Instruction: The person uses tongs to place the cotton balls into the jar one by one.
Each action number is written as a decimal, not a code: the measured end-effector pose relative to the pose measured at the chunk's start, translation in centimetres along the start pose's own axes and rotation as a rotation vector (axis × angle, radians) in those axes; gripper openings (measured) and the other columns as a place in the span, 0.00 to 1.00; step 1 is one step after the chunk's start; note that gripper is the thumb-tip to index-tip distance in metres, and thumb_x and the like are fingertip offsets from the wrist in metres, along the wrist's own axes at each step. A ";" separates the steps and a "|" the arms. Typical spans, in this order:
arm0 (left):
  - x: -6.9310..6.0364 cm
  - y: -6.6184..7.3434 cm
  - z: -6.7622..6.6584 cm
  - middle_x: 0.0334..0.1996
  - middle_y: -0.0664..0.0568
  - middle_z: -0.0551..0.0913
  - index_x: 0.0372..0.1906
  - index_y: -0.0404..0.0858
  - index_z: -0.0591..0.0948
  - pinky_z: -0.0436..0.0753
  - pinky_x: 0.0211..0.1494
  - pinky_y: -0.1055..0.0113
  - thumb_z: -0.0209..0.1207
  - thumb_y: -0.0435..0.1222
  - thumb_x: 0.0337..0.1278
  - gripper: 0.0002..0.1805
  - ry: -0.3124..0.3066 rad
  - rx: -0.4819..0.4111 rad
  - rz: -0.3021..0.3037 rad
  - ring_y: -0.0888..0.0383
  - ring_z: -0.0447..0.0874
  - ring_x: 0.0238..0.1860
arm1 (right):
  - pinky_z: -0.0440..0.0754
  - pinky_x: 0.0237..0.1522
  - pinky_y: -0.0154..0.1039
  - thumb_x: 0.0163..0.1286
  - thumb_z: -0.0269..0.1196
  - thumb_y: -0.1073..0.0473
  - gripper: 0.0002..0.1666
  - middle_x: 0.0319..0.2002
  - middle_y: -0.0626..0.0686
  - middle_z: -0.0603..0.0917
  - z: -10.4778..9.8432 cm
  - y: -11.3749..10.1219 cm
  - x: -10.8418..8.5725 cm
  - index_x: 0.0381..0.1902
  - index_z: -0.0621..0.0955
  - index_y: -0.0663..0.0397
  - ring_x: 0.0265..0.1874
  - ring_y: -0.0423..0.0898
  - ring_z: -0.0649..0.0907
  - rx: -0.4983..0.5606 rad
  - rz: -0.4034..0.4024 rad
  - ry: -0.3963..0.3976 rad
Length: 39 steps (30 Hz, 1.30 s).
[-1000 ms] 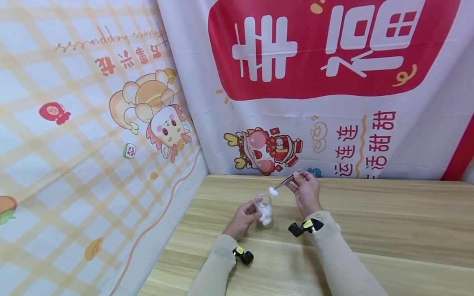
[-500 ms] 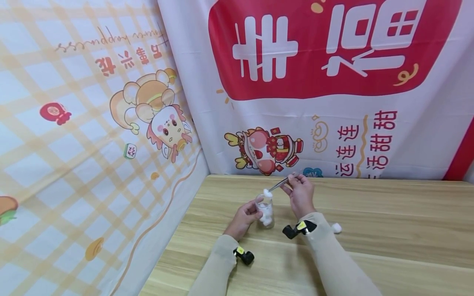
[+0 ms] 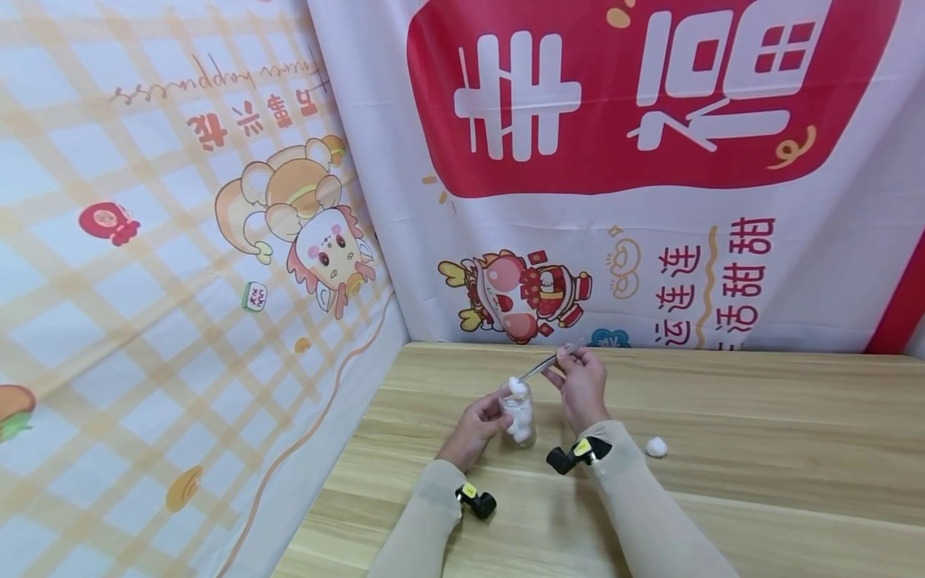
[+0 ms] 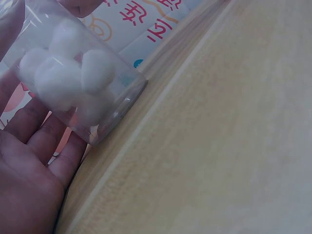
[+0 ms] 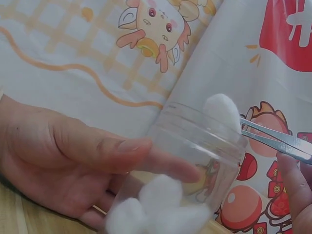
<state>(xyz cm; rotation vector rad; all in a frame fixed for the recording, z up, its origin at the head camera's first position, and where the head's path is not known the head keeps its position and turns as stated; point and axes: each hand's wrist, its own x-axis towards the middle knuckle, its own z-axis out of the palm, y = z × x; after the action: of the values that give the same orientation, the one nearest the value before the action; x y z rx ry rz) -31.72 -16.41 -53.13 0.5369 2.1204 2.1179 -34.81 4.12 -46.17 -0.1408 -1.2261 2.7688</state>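
Note:
A clear jar (image 3: 526, 437) with several white cotton balls (image 4: 58, 83) inside stands on the wooden table. My left hand (image 3: 473, 429) grips it from the left, thumb and forefinger round its upper part in the right wrist view. My right hand (image 3: 584, 389) pinches metal tweezers (image 5: 278, 139) slanting down to the left. Their tips hold one cotton ball (image 5: 222, 114) at the jar's mouth. Whether that ball is fully inside the rim, I cannot tell. Another cotton ball (image 3: 656, 447) lies on the table to the right of my right wrist.
The wooden table (image 3: 780, 449) reaches back to a printed white-and-red cloth (image 3: 636, 217). A checked cloth wall (image 3: 217, 337) rises along the table's left side. Each sleeved wrist wears a small black camera, one being the right wrist camera (image 3: 574, 456).
My right hand has moved left and slightly down, bringing the tweezers' cotton ball from beside the jar to its mouth. The loose ball beside my right sleeve has come into view. My left hand stays put.

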 end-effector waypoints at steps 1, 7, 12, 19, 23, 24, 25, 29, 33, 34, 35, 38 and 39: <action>0.0 0.0 0.0 0.58 0.43 0.78 0.68 0.36 0.71 0.73 0.62 0.61 0.65 0.36 0.60 0.31 0.000 -0.002 0.000 0.52 0.75 0.58 | 0.83 0.47 0.46 0.74 0.54 0.68 0.07 0.42 0.55 0.73 0.0 0.1 -0.1 0.48 0.71 0.63 0.42 0.48 0.82 -0.005 0.000 0.001; 0.0 0.0 0.0 0.58 0.43 0.78 0.67 0.34 0.71 0.73 0.62 0.61 0.65 0.35 0.60 0.31 0.001 -0.003 -0.008 0.51 0.75 0.58 | 0.84 0.46 0.47 0.74 0.54 0.69 0.06 0.38 0.54 0.74 0.2 0.5 -0.4 0.47 0.72 0.61 0.40 0.47 0.82 -0.027 -0.012 0.000; 0.1 -0.1 0.0 0.59 0.44 0.78 0.68 0.36 0.71 0.72 0.64 0.60 0.65 0.37 0.59 0.32 0.003 -0.005 -0.011 0.51 0.74 0.60 | 0.84 0.45 0.47 0.73 0.55 0.70 0.06 0.37 0.54 0.73 0.2 0.6 -0.4 0.47 0.72 0.62 0.38 0.46 0.82 -0.017 -0.037 -0.007; 0.1 -0.1 0.0 0.60 0.45 0.77 0.67 0.36 0.71 0.69 0.66 0.59 0.66 0.40 0.58 0.33 0.003 0.001 -0.015 0.51 0.73 0.62 | 0.84 0.44 0.47 0.72 0.57 0.68 0.09 0.37 0.54 0.73 0.2 0.6 -0.5 0.47 0.72 0.65 0.41 0.50 0.81 -0.052 -0.063 -0.026; 0.2 -0.2 0.0 0.59 0.45 0.78 0.67 0.37 0.72 0.70 0.65 0.59 0.66 0.39 0.59 0.31 -0.002 0.004 -0.012 0.51 0.73 0.61 | 0.84 0.44 0.47 0.72 0.58 0.67 0.11 0.38 0.55 0.74 0.3 0.5 -0.6 0.49 0.72 0.65 0.45 0.53 0.80 -0.066 -0.064 -0.039; 0.2 -0.2 0.0 0.59 0.45 0.78 0.67 0.37 0.72 0.70 0.65 0.59 0.66 0.38 0.59 0.31 -0.003 0.002 -0.011 0.51 0.73 0.61 | 0.84 0.44 0.48 0.72 0.58 0.67 0.11 0.38 0.55 0.74 0.3 0.5 -0.6 0.49 0.72 0.65 0.44 0.53 0.80 -0.071 -0.064 -0.045; 0.2 -0.2 0.0 0.59 0.45 0.78 0.67 0.37 0.72 0.70 0.64 0.60 0.66 0.39 0.58 0.31 -0.002 0.002 -0.012 0.52 0.74 0.60 | 0.84 0.44 0.48 0.72 0.58 0.66 0.11 0.39 0.55 0.74 0.3 0.5 -0.6 0.50 0.72 0.65 0.44 0.53 0.80 -0.075 -0.064 -0.050; 0.2 -0.2 0.0 0.58 0.45 0.79 0.66 0.36 0.73 0.71 0.64 0.60 0.66 0.39 0.58 0.31 0.001 0.001 -0.003 0.52 0.74 0.59 | 0.84 0.45 0.48 0.72 0.59 0.66 0.13 0.40 0.56 0.74 0.4 0.4 -0.8 0.51 0.72 0.65 0.41 0.49 0.80 -0.099 -0.065 -0.069; 0.2 -0.2 0.0 0.58 0.45 0.78 0.66 0.37 0.73 0.70 0.65 0.60 0.66 0.38 0.59 0.31 0.003 0.009 -0.010 0.52 0.74 0.60 | 0.84 0.45 0.48 0.72 0.59 0.66 0.14 0.39 0.55 0.74 0.4 0.2 -0.8 0.52 0.71 0.67 0.43 0.50 0.80 -0.096 -0.067 -0.074; 0.2 -0.2 0.0 0.58 0.46 0.78 0.67 0.37 0.73 0.70 0.65 0.59 0.65 0.38 0.59 0.30 0.003 0.010 -0.013 0.52 0.74 0.60 | 0.84 0.45 0.49 0.72 0.58 0.66 0.14 0.39 0.56 0.74 0.4 0.1 -0.8 0.52 0.71 0.67 0.43 0.51 0.80 -0.093 -0.070 -0.075; 0.2 -0.2 0.0 0.59 0.46 0.78 0.67 0.38 0.73 0.69 0.65 0.59 0.65 0.38 0.59 0.30 0.003 0.014 -0.018 0.52 0.74 0.61 | 0.84 0.45 0.49 0.72 0.58 0.67 0.13 0.39 0.56 0.74 0.4 0.0 -0.9 0.51 0.72 0.67 0.43 0.51 0.80 -0.092 -0.071 -0.075; 0.2 -0.2 0.1 0.59 0.46 0.78 0.67 0.39 0.72 0.70 0.65 0.59 0.65 0.38 0.60 0.30 0.004 0.024 -0.016 0.52 0.73 0.61 | 0.84 0.44 0.48 0.71 0.59 0.66 0.10 0.40 0.56 0.75 0.3 -0.1 -0.9 0.48 0.73 0.63 0.43 0.50 0.80 -0.107 -0.070 -0.080; 0.1 -0.2 0.1 0.59 0.46 0.78 0.67 0.39 0.72 0.70 0.65 0.59 0.64 0.38 0.60 0.30 0.002 0.023 -0.013 0.52 0.74 0.61 | 0.84 0.44 0.49 0.71 0.59 0.67 0.09 0.40 0.56 0.75 0.2 -0.1 -0.9 0.47 0.74 0.62 0.43 0.51 0.80 -0.109 -0.068 -0.087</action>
<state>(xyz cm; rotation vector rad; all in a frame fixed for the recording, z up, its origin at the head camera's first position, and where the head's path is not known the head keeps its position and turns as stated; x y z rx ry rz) -31.87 -16.28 -53.33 0.5218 2.1452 2.0905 -33.95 3.88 -45.90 0.0124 -1.3762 2.6772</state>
